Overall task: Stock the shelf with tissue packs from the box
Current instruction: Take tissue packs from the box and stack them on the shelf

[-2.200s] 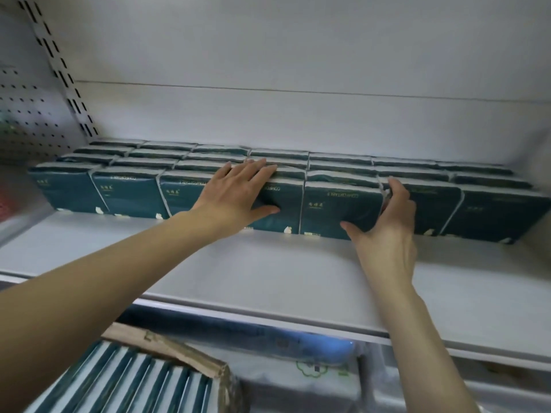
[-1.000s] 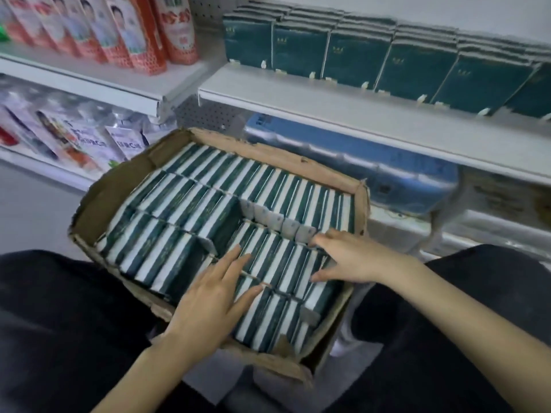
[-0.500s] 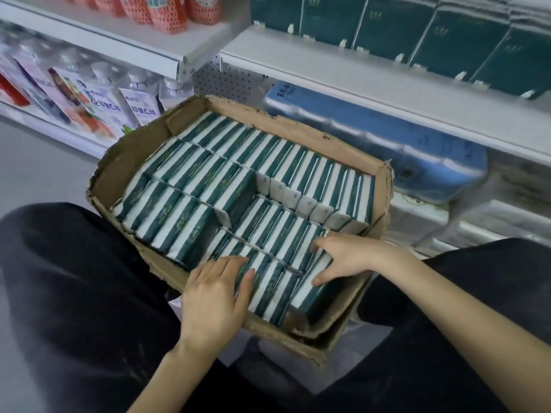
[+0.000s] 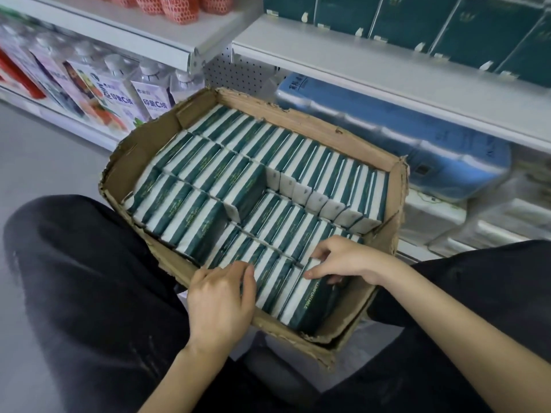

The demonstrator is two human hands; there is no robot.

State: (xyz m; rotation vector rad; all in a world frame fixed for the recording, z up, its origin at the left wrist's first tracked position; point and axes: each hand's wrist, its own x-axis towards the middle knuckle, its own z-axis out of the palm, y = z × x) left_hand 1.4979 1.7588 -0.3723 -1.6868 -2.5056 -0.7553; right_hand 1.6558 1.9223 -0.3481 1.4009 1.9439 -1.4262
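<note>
A torn cardboard box (image 4: 301,120) sits in front of my knees, filled with rows of green-and-white tissue packs (image 4: 208,171) standing on edge. My left hand (image 4: 220,299) curls its fingers over the left end of the nearest row of packs (image 4: 277,281). My right hand (image 4: 343,260) grips the right end of that same row, thumb on the outermost pack. The white shelf (image 4: 372,70) above holds a line of dark green tissue packs (image 4: 483,34).
Blue wrapped paper rolls (image 4: 402,129) lie on the lower shelf behind the box. To the left stand cartons with caps (image 4: 119,93) and red packages (image 4: 179,7) on another shelf. My dark trouser legs flank the box; grey floor lies at left.
My hands left the packs on the shelf and came down to the box. Over the last second they closed in on both ends of the nearest row.
</note>
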